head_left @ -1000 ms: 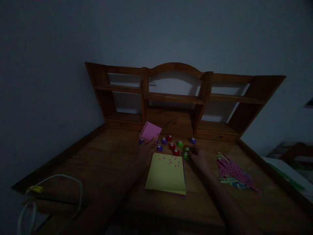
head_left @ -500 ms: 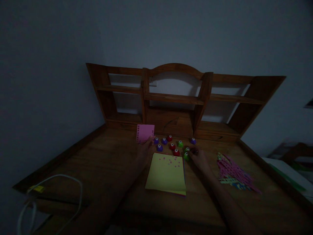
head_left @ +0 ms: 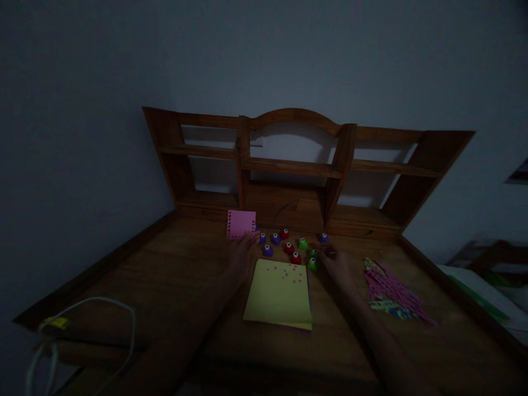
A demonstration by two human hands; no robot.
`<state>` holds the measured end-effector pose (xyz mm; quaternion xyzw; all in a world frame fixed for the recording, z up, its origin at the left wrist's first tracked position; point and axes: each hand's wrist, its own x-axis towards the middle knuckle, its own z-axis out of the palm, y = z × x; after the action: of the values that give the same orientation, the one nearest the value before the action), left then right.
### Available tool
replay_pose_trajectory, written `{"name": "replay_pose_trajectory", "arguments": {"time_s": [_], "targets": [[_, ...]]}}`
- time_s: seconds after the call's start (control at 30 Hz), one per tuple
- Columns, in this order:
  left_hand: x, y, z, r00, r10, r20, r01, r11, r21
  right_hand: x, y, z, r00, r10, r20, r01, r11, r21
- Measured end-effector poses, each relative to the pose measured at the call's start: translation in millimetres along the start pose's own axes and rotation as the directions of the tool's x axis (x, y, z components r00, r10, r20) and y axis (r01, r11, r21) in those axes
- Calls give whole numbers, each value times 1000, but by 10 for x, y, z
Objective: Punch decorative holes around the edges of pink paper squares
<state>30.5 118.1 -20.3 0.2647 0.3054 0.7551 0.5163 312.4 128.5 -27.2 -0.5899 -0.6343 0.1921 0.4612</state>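
A square pink sheet of paper (head_left: 241,224), with small holes along its left, bottom and right edges, is upright in my left hand (head_left: 242,254), which pinches its lower right corner. Beyond the yellow paper, my right hand (head_left: 336,263) has its fingers curled beside a green craft punch (head_left: 312,264); a dark reddish patch shows at the fingers, too dim to name. Around the hands stand several small craft punches with white eye-like tops, among them a red punch (head_left: 296,258) and a purple punch (head_left: 268,251). Tiny pink paper bits (head_left: 286,274) lie on the yellow paper stack (head_left: 278,300).
A wooden shelf unit (head_left: 295,164) stands at the back of the wooden desk (head_left: 185,275). To the right lies a pile of pink, yellow and blue strips (head_left: 394,291). A white cable (head_left: 132,324) loops over the left front edge near a yellow object (head_left: 58,323).
The pink paper and my left hand have shifted slightly left. My right hand stays beside the green punches, its fingers still curled. The whole view has moved a little.
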Motion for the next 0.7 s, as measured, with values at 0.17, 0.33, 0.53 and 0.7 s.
{"name": "replay_pose_trajectory", "arguments": {"time_s": [0.17, 0.33, 0.53, 0.7], "targets": [[-34, 15, 43, 997, -79, 22, 81, 995, -58, 378, -21, -186, 994, -33, -101, 5, 965, -263], [-31, 32, 95, 987, -142, 73, 144, 989, -26, 700, 151, -222, 996, -75, 42, 86, 833, -547], [-24, -2, 150, 964, -201, 176, 180, 975, 132, 764, 306, -98, 992, -48, 116, 105, 818, -565], [-90, -34, 193, 941, -227, 253, 165, 956, 243, 714, 116, -87, 998, -49, 48, 65, 904, -422]]}}
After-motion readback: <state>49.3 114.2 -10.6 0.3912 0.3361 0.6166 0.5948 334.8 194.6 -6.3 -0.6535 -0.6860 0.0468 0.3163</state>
